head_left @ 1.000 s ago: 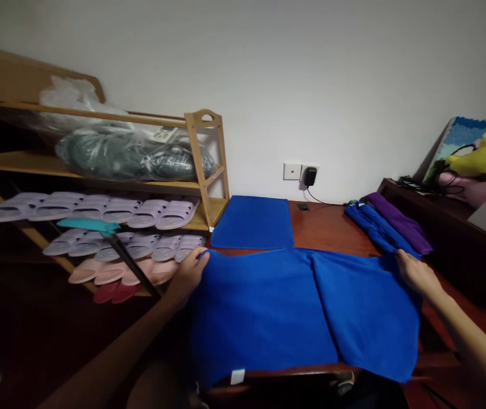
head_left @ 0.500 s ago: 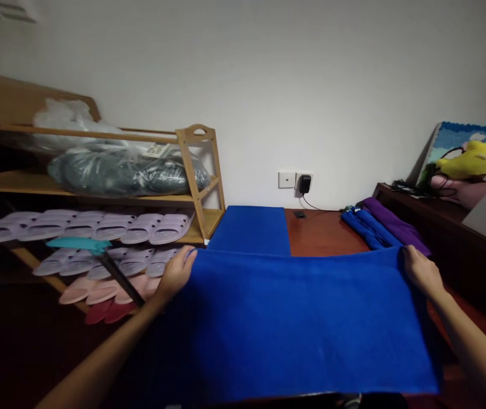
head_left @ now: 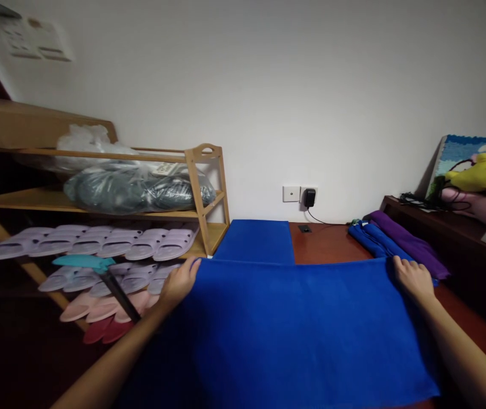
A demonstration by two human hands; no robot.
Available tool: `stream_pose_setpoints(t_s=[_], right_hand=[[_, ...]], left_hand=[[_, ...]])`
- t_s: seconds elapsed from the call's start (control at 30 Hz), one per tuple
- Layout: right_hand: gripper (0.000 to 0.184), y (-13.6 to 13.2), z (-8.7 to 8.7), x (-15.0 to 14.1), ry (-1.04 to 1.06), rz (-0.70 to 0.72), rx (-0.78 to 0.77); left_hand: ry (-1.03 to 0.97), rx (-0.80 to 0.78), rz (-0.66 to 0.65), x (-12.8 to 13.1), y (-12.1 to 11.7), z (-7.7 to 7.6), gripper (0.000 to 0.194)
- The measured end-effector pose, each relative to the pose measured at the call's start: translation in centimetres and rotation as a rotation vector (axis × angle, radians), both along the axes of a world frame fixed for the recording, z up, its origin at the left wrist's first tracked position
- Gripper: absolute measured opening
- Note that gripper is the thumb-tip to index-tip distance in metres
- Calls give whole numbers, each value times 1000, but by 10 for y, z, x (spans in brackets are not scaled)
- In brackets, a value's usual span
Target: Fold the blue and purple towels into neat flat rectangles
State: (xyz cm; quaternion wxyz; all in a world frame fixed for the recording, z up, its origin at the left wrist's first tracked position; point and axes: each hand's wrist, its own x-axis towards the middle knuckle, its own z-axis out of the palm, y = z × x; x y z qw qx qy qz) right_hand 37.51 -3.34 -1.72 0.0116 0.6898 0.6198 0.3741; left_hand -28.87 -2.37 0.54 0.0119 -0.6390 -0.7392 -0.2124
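While the blue cloth (head_left: 302, 324) is held spread above the desk (head_left: 328, 244)'s near part, L hand (head_left: 179, 284) & R hand (head_left: 414, 278) have fingers gripping its far edge, one per end. Step in hand: prob. straightening; next move calls for even tension, edges aligned w/ care. Beyond: flat blue piece (head_left: 255, 241); on R, purple cloth (head_left: 409, 244).

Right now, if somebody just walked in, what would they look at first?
Probably the big blue cloth, because it fills the bottom middle of the picture, stretched between the left hand and the right hand. Next might be the pale purple slippers, lined up on the wooden rack at the left. Then perhaps the bright yellow thing at the far right.
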Motion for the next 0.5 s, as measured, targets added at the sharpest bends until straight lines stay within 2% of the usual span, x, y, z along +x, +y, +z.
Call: stream_pose_setpoints(t_s=[0.13, 0.27, 0.33, 0.43, 0.5], right_hand=[[24, 5, -3, 0, 10, 30, 57], [38, 7, -2, -11, 125, 12, 138], [44, 7, -4, -21, 234, 105, 49], [51, 5, -15, -32, 420, 294, -203], [61, 4, -26, -33, 526, 292, -309]], left_hand=[[67, -52, 6, 4, 3, 3, 39], [304, 171, -28, 10, -6, 5, 34], [412, 255, -83, 15, -13, 2, 33], [408, 285, -283, 22, -19, -9, 37], [362, 246, -429, 26, -21, -20, 44]])
